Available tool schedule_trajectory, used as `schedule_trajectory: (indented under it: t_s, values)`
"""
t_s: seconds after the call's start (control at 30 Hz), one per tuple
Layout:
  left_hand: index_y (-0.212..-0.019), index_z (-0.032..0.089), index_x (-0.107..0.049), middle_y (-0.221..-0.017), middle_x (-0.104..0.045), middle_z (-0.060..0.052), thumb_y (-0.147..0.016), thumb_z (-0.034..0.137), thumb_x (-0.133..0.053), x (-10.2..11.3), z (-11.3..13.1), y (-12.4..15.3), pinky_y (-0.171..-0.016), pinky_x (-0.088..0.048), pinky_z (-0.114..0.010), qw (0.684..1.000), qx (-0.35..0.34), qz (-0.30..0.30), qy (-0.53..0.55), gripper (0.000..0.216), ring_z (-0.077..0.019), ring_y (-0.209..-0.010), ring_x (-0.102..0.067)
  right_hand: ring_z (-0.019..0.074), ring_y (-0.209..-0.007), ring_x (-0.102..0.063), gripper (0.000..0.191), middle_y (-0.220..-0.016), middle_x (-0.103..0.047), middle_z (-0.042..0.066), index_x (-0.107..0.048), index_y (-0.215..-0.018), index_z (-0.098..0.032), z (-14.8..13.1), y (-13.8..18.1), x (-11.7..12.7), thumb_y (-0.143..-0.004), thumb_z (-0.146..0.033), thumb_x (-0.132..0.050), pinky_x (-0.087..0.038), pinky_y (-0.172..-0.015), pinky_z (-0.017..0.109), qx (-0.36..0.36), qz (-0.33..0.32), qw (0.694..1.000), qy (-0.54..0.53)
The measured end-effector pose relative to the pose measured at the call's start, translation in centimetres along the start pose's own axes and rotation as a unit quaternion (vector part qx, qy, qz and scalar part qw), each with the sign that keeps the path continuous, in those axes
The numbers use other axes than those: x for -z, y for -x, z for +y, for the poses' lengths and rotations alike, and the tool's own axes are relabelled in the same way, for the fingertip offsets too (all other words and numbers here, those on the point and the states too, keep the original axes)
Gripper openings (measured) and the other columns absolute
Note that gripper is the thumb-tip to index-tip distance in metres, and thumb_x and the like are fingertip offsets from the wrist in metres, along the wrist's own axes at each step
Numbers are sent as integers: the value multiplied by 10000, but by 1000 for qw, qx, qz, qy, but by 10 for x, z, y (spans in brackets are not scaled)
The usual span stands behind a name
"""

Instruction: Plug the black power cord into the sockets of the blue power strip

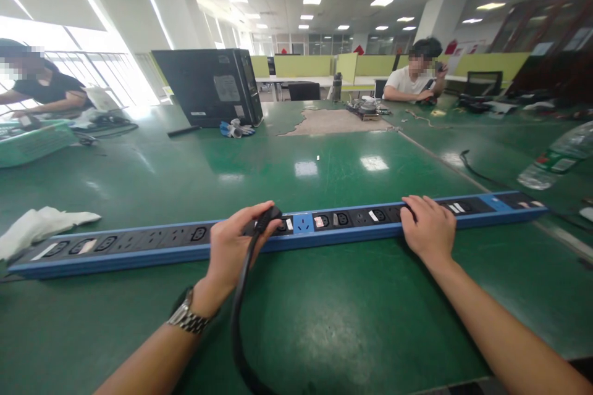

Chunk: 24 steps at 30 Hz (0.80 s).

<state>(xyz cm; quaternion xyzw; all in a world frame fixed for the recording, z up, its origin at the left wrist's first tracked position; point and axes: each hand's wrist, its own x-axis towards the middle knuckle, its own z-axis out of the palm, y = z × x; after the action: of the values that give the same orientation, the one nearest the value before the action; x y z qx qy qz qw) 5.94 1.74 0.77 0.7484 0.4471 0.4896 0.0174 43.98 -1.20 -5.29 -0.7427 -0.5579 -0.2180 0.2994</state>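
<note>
A long blue power strip [303, 223] with black and blue sockets lies across the green table, several white stickers along its face. My left hand [236, 237], a metal watch [189, 315] on its wrist, is closed on a black power plug [270, 217] over the strip's middle. From that plug a thick black cable [241, 315] hangs toward me and leaves the bottom of the view. Further right, my right hand [430, 228] grips the strip across its width, thumb on the near side. The sockets beneath both hands are hidden.
A black computer case [208, 86] stands behind, with gloves [237, 129] beside it. White tissue [44, 228] touches the strip's left end. At right lies a plastic bottle [558, 155]; a green basket [37, 141] is far left. Two people [412, 77] sit across the table.
</note>
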Motion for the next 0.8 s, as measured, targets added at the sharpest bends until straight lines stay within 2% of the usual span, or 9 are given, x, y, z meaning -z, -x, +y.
schedule_trajectory:
  t_s: [0.1, 0.23, 0.33, 0.47, 0.53, 0.6, 0.73, 0.8]
  values:
    - [-1044, 203, -742, -931, -791, -38, -811, 419, -724, -27, 13, -5, -730, -598, -284, 997, 26, -57, 50, 318, -191, -774, -748, 270, -1227, -546, 395, -1232, -698, 79, -705, -1134, -182, -1, 0, 0, -939, -352, -407, -324, -1031, 447, 1, 1, 1000, 2]
    - [-1055, 199, -738, -885, -787, -29, -813, 387, -726, -47, 16, -7, -697, -589, -285, 995, 50, -76, 48, 307, -184, -730, -735, 270, -1221, -549, 389, -1228, -701, 72, -709, -1127, -183, -1, 0, 0, -939, -351, -412, -325, -1026, 445, 1, -2, 1000, -2]
    - [-1065, 185, -732, -881, -781, -44, -826, 346, -718, -52, 17, -5, -705, -585, -295, 996, 12, -80, 27, 288, -186, -724, -727, 273, -1224, -547, 383, -1232, -699, 73, -709, -1128, -185, -1, -1, 0, -937, -347, -419, -323, -1026, 451, -3, -3, 1000, -5]
    - [-1096, 183, -712, -972, -775, -84, -849, 277, -692, -52, 17, 0, -770, -586, -329, 992, -80, -100, 15, 265, -215, -841, -731, 279, -1226, -547, 377, -1237, -697, 78, -707, -1130, -182, -1, 0, 0, -934, -341, -427, -325, -1026, 457, 1, -2, 1000, -6]
    - [-1090, 188, -712, -1005, -772, -89, -850, 263, -689, -50, 16, 2, -785, -586, -329, 989, -101, -105, 21, 253, -214, -867, -730, 279, -1226, -548, 376, -1237, -697, 78, -708, -1130, -181, -1, 0, 0, -935, -339, -428, -326, -1029, 457, 2, -1, 1000, -6]
    - [-1048, 189, -724, -961, -779, -75, -839, 275, -705, -48, 18, 0, -750, -588, -304, 992, -83, -93, 36, 226, -195, -811, -731, 279, -1226, -548, 374, -1233, -699, 78, -709, -1129, -180, -1, -1, 0, -935, -336, -430, -326, -1033, 459, -2, -1, 1000, -6]
    - [-1022, 173, -727, -883, -786, -47, -814, 322, -740, -57, 40, -14, -708, -580, -257, 995, 9, -7, 97, 256, -162, -731, -728, 279, -1230, -544, 369, -1227, -702, 78, -712, -1126, -184, -2, -1, 0, -932, -334, -436, -324, -1032, 463, -6, -1, 1000, -9]
    - [-1027, 176, -729, -889, -787, -38, -800, 323, -755, -72, 59, -21, -719, -572, -248, 990, 21, -22, 137, 272, -160, -753, -731, 277, -1230, -543, 370, -1228, -702, 76, -712, -1126, -189, -2, -1, 0, -931, -336, -435, -321, -1033, 461, -8, 2, 1000, -11]
